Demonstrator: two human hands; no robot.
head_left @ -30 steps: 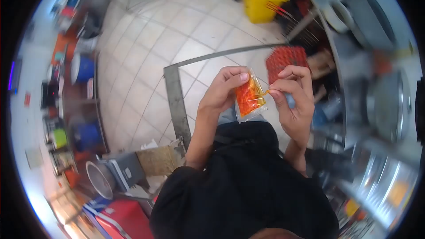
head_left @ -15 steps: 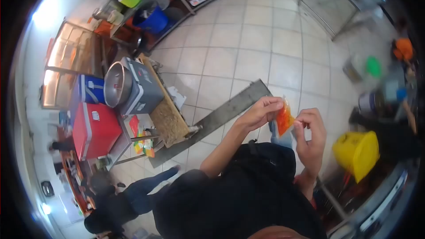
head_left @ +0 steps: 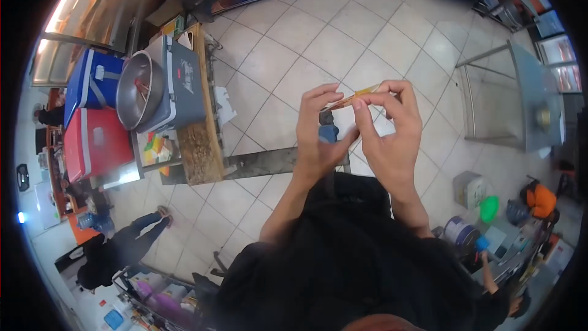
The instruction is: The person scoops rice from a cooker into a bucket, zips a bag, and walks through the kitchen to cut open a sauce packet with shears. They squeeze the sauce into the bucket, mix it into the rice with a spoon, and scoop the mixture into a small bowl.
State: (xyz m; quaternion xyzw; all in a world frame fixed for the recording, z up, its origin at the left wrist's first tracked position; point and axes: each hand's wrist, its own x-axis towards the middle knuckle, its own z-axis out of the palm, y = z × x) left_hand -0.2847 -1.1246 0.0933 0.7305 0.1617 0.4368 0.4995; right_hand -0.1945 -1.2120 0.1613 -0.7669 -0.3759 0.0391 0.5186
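Over the tiled floor, a small clear plastic bag with orange-red contents (head_left: 349, 100) is seen nearly edge-on between my hands. My right hand (head_left: 392, 129) is closed in a pinch on it, thumb and fingers together near its right end. My left hand (head_left: 315, 129) is beside the bag's left end, with thumb and fingers apart in a curve. Whether the left fingertips touch the plastic is hard to see.
To the left, a metal bowl (head_left: 139, 89) sits by a grey cooler (head_left: 180, 83), a blue cooler (head_left: 95, 83) and a red cooler (head_left: 98, 141). A metal table (head_left: 520, 98) stands right. One person (head_left: 116, 248) is lower left; another person's arm (head_left: 489, 276) shows lower right.
My view has turned. The bag has tipped from showing its broad side to nearly edge-on. My left fingers have opened from their pinch, while the right hand keeps hold.
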